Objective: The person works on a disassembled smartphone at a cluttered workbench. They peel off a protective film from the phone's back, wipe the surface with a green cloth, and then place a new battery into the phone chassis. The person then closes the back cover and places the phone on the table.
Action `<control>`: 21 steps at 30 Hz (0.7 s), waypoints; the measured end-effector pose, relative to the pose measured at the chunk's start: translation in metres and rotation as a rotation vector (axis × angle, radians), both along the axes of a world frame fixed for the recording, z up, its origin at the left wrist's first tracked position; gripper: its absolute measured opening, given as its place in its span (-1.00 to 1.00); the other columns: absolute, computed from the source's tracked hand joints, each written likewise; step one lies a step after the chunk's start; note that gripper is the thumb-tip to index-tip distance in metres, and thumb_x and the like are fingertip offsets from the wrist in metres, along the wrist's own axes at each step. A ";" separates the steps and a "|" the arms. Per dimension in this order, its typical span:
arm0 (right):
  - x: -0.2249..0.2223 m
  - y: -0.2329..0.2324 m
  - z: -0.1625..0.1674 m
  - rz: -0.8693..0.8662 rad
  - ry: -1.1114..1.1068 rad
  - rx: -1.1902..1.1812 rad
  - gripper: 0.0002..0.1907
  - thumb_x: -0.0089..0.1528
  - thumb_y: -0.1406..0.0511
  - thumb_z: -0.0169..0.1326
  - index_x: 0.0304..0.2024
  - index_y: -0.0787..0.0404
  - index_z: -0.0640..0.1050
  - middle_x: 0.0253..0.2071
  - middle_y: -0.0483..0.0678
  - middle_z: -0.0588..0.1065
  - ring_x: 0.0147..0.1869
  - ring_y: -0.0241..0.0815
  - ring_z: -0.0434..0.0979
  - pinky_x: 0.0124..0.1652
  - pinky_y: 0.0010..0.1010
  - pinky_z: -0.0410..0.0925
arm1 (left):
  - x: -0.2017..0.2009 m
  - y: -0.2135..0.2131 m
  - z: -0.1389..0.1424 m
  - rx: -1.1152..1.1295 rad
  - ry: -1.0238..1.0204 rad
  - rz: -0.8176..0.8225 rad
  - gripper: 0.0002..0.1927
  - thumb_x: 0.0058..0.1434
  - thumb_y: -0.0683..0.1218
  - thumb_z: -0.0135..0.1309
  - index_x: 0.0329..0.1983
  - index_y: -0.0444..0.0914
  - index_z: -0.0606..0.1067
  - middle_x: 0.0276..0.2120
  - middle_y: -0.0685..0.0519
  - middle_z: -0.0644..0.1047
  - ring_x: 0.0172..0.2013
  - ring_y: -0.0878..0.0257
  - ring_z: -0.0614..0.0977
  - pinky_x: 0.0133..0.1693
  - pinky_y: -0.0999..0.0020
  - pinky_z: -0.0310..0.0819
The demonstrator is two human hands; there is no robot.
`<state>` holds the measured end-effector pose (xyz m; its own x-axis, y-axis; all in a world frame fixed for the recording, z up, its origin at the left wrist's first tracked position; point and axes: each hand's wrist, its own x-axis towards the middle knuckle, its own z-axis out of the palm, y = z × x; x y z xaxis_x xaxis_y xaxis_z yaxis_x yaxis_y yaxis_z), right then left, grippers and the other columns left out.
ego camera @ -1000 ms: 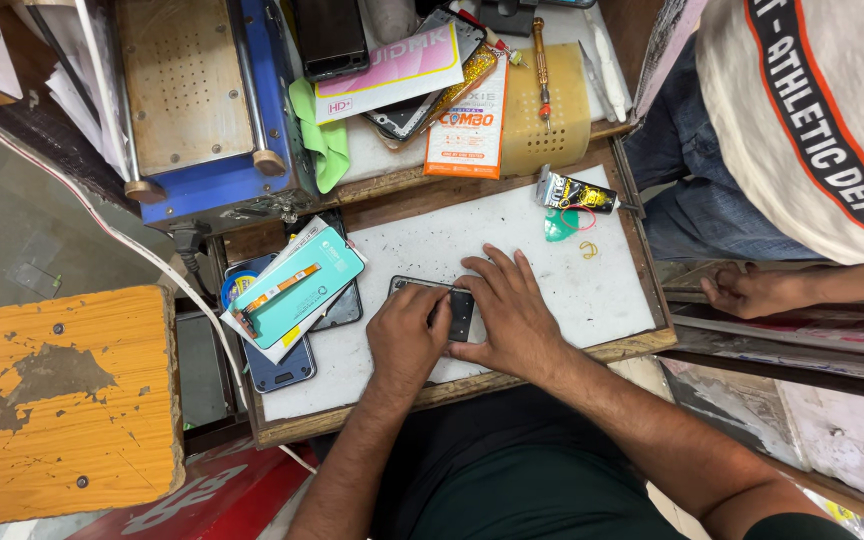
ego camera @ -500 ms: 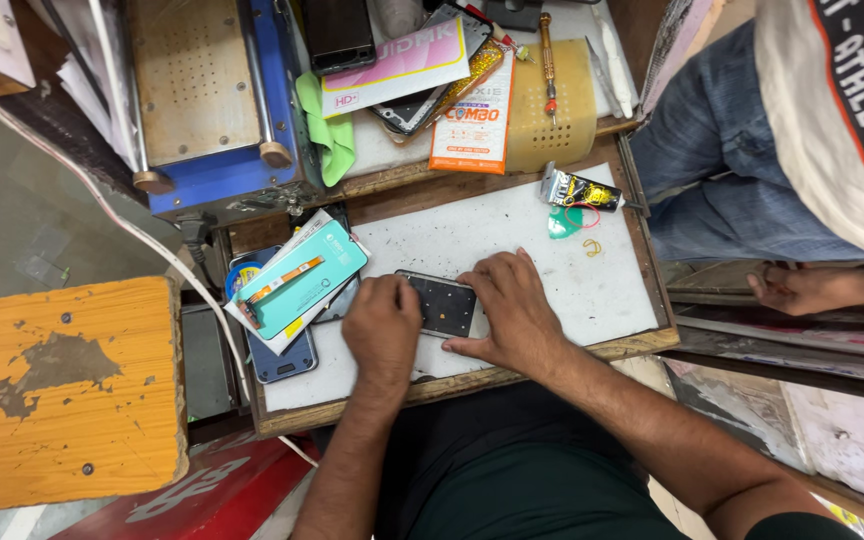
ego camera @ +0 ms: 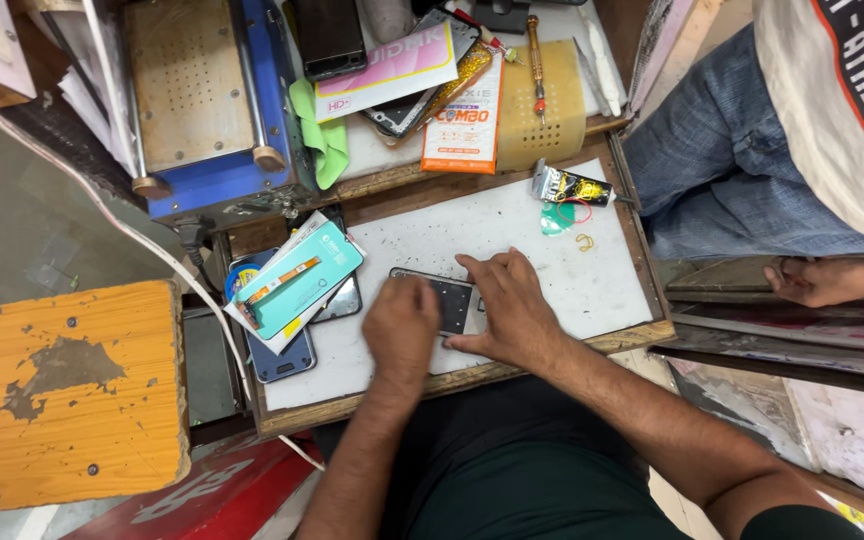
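Phone [ego camera: 449,300], dark, face down, flat on white work mat [ego camera: 512,235], near centre. Left hand [ego camera: 401,328] now shifted off toward near-left edge, loosely curled, touching that end. Right hand [ego camera: 508,305] fingers spread, pressing right side. More of back panel exposed than 1 s ago. Glue tube [ego camera: 572,187] far right, untouched.

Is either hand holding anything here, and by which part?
Both hands press on a dark phone lying flat on the white board: the left hand covers its left end, the right hand its right end. Nothing is lifted.
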<state>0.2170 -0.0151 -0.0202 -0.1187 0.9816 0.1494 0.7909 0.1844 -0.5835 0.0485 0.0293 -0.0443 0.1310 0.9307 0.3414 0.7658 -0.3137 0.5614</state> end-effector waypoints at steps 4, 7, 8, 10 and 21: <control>0.001 -0.001 -0.004 0.012 -0.051 0.063 0.07 -0.16 0.12 0.50 0.33 0.22 0.31 -0.02 0.09 0.46 0.11 0.14 0.35 0.28 0.13 0.15 | 0.023 -0.019 -0.002 -0.060 -0.045 -0.080 -0.91 0.15 -0.14 0.25 -0.34 -0.25 0.62 -0.39 -0.02 0.60 -0.43 0.02 0.66 -0.40 0.16 0.57; 0.003 -0.001 -0.007 0.016 -0.009 0.041 0.06 -0.13 0.11 0.49 0.34 0.23 0.30 -0.01 0.10 0.45 0.13 0.15 0.35 0.25 0.10 0.16 | 0.021 -0.016 -0.001 -0.076 -0.087 -0.110 -0.92 0.15 -0.15 0.25 -0.32 -0.25 0.63 -0.38 -0.01 0.61 -0.43 0.04 0.67 -0.39 0.18 0.58; 0.002 -0.001 -0.008 0.018 -0.021 0.047 0.05 -0.12 0.11 0.49 0.34 0.23 0.30 -0.01 0.09 0.46 0.12 0.13 0.36 0.27 0.11 0.16 | 0.020 -0.016 -0.001 -0.062 -0.097 -0.127 -0.92 0.15 -0.15 0.25 -0.31 -0.25 0.63 -0.38 -0.01 0.61 -0.42 0.04 0.67 -0.38 0.19 0.58; 0.002 0.000 -0.009 0.023 -0.043 0.066 0.05 -0.13 0.09 0.50 0.32 0.23 0.31 -0.02 0.09 0.46 0.12 0.13 0.36 0.29 0.14 0.14 | 0.017 -0.012 0.001 -0.060 -0.114 -0.134 -0.92 0.15 -0.15 0.25 -0.30 -0.25 0.63 -0.37 -0.01 0.62 -0.41 0.05 0.68 -0.36 0.21 0.59; 0.000 -0.001 -0.009 0.026 -0.044 0.101 0.04 -0.17 0.01 0.51 0.25 0.27 0.38 0.04 0.11 0.43 0.19 0.17 0.32 0.28 0.11 0.16 | 0.008 0.001 0.010 -0.244 -0.133 -0.089 -0.89 0.19 -0.14 0.24 -0.29 -0.30 0.64 -0.37 -0.03 0.63 -0.42 0.12 0.69 -0.36 0.27 0.60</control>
